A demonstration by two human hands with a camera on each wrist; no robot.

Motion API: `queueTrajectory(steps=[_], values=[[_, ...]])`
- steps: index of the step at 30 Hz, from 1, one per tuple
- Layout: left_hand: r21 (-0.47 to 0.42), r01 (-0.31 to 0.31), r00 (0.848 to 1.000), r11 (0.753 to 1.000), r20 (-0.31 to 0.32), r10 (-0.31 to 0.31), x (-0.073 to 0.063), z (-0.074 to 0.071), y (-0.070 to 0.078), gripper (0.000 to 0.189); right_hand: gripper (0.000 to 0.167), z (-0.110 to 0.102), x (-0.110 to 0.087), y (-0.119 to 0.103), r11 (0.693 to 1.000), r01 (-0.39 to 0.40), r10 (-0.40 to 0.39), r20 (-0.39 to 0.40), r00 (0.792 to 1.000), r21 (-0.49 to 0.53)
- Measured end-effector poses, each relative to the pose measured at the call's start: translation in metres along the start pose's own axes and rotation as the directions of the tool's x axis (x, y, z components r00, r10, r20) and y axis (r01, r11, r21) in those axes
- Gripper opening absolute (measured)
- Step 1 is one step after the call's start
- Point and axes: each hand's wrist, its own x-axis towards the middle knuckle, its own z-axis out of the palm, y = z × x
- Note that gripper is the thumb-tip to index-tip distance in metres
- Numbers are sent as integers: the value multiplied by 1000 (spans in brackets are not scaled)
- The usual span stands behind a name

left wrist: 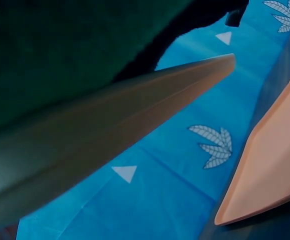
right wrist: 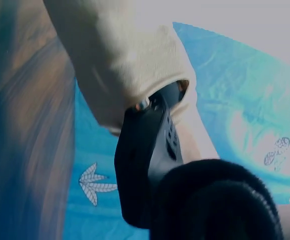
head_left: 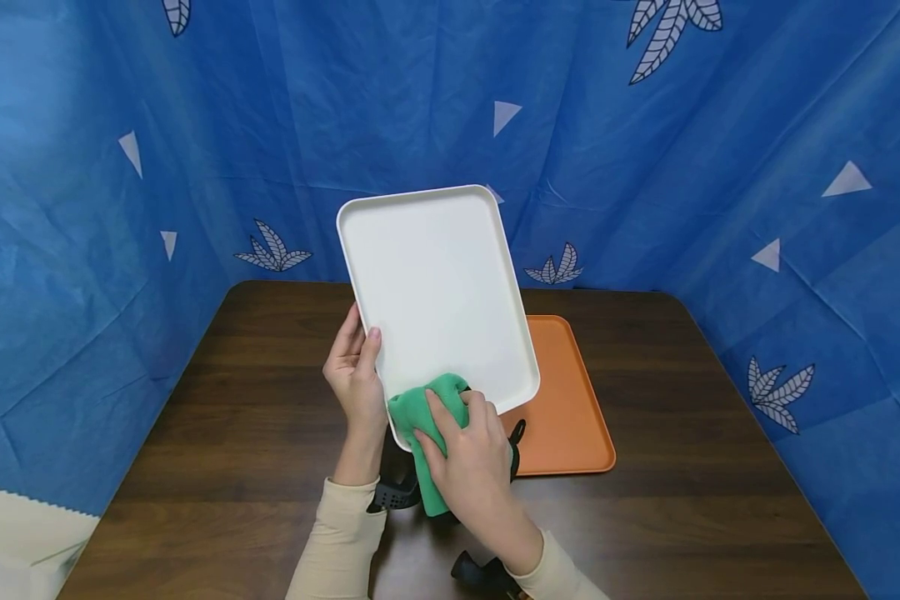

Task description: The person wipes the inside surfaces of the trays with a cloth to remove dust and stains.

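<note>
A white rectangular tray (head_left: 438,283) is held up at a tilt over the table in the head view. My left hand (head_left: 354,367) grips its left edge, with the thumb over the rim and the other fingers behind. At the tray's lower left corner, my right hand (head_left: 472,454) holds a bunched green cloth (head_left: 427,408) against the surface and rim. Part of the cloth hangs down below the corner. From the left wrist, the tray (left wrist: 135,110) appears nearly edge-on, with the cloth (left wrist: 75,45) dark above it. Dark fuzzy fabric (right wrist: 215,200) fills the right wrist view's lower right.
An orange tray (head_left: 570,400) lies on the dark wooden table (head_left: 690,433), partly covered by the white tray in the head view. A black loop (head_left: 519,431) shows beside the right hand. Blue patterned curtain (head_left: 420,100) surrounds the table's back and sides.
</note>
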Motion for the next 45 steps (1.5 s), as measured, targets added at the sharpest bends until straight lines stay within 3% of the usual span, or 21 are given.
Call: queueTrajectory(steps=[10, 19, 30, 39, 45], values=[[-23, 0, 1000, 1000, 11, 0, 2, -2, -2, 38, 45, -1, -6, -4, 999, 39, -39, 21, 999, -6], [-35, 16, 1000, 999, 19, -15, 2, -2, -3, 39, 43, -3, -13, 6, 998, 53, -54, 41, 998, 30], [-47, 25, 999, 999, 45, -23, 3, -3, -1, 40, 41, -16, -12, 34, 997, -74, 71, 105, 992, 24], [-59, 29, 999, 998, 41, -27, 5, -6, 1, 40, 41, -23, -3, 69, 976, -218, 209, 190, 959, 26], [-79, 34, 999, 996, 26, -32, 5, -6, 0, 40, 42, -24, 3, 89, 970, -245, 242, 172, 955, -5]])
